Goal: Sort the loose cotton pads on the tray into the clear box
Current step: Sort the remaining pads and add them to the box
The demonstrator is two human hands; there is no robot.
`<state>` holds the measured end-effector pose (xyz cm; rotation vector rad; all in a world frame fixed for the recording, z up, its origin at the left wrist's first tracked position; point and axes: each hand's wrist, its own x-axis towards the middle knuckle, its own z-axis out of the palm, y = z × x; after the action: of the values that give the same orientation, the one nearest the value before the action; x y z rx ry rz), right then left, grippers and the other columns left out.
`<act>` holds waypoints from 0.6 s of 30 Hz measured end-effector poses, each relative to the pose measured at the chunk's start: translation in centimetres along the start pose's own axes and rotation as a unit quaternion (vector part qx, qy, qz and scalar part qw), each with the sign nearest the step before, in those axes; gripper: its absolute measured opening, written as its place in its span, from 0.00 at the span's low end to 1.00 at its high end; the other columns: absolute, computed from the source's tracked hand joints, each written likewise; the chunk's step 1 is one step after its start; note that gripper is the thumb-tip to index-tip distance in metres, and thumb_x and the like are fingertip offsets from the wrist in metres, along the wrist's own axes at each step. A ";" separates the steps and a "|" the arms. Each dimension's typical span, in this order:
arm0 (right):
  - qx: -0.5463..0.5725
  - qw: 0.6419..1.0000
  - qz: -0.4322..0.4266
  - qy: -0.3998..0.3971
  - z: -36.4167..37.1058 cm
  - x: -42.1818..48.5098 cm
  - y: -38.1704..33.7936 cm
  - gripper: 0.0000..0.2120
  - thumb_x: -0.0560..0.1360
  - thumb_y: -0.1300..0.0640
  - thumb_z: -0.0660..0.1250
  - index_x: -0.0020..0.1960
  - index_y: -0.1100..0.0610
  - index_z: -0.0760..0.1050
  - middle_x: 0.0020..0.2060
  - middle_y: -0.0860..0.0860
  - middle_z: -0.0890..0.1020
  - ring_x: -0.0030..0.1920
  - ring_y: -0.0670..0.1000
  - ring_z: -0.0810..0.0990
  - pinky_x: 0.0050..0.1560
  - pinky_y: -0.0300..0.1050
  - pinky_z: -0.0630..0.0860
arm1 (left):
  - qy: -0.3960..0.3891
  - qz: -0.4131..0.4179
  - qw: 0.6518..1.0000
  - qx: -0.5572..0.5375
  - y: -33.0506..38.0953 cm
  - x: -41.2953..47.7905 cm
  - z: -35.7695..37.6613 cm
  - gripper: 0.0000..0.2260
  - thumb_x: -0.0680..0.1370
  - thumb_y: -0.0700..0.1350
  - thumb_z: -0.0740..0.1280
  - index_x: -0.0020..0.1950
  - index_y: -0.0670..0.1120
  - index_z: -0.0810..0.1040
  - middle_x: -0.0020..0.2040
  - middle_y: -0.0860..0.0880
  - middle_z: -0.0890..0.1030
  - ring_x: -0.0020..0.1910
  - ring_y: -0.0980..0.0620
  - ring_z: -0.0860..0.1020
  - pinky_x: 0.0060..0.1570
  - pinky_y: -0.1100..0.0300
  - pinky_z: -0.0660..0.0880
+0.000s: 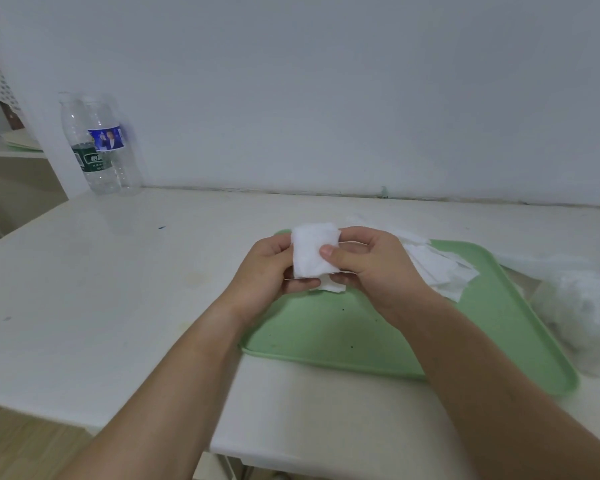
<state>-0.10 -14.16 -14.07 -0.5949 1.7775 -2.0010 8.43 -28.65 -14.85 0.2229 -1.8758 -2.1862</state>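
Item: stack of cotton pads (pixel 313 252), above the green tray (pixel 326 336). I am pinching it between my left hand (pixel 269 271) and right hand (pixel 373 268), likely squaring its edges for boxing. Loose pads (pixel 437 268) are lying on the tray's far side; clear box not seen.

Bare left hand (pixel 267 271) and bare right hand (pixel 374 268), each on a long forearm (pixel 173 393) uncovered all the way down to the lower edge of the view. Narrow at the wrists, broadening steadily toward the elbows, smooth in outline, with a soft crease across the left wrist and low knuckle ridges along the back of the right hand. On the right thumb (pixel 326 251) a short, rounded nail, trimmed close to the tip; other nails turned away or too blurred to judge.
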 end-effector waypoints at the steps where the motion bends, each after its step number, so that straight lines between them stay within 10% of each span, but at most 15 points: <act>1: -0.010 1.000 -0.002 0.007 0.0 0.0 0.0 0.09 0.73 0.65 0.75 0.52 0.60 0.80 0.43 0.56 0.87 0.43 0.52 0.86 0.40 0.42 0.80 | 0.000 -0.004 1.000 -0.003 0.0 0.0 0.0 0.11 0.83 0.38 0.62 0.61 0.42 0.82 0.55 0.41 0.86 0.55 0.42 0.85 0.48 0.58 0.84; 10: -0.154 0.984 -0.046 0.080 0.4 -0.1 0.3 0.09 0.70 0.55 0.78 0.43 0.56 0.79 0.29 0.48 0.80 0.29 0.47 0.80 0.37 0.44 0.79 | -0.003 -0.023 0.998 -0.054 0.0 0.2 -0.1 0.23 0.80 0.57 0.62 0.62 0.40 0.80 0.58 0.41 0.85 0.57 0.43 0.84 0.48 0.55 0.84; 18: -0.354 0.918 -0.136 0.116 -0.4 0.0 0.1 0.06 0.80 0.57 0.61 0.49 0.51 0.76 0.39 0.46 0.81 0.36 0.46 0.76 0.41 0.46 0.74 | 0.180 0.056 0.982 -0.011 -0.4 0.6 -0.8 0.08 0.80 0.34 0.64 0.55 0.40 0.81 0.51 0.41 0.85 0.51 0.41 0.85 0.40 0.61 0.82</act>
<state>-0.36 -13.86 -14.16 -0.8810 2.7200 -1.5845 8.08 -29.53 -15.35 0.4625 -1.6222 -1.9366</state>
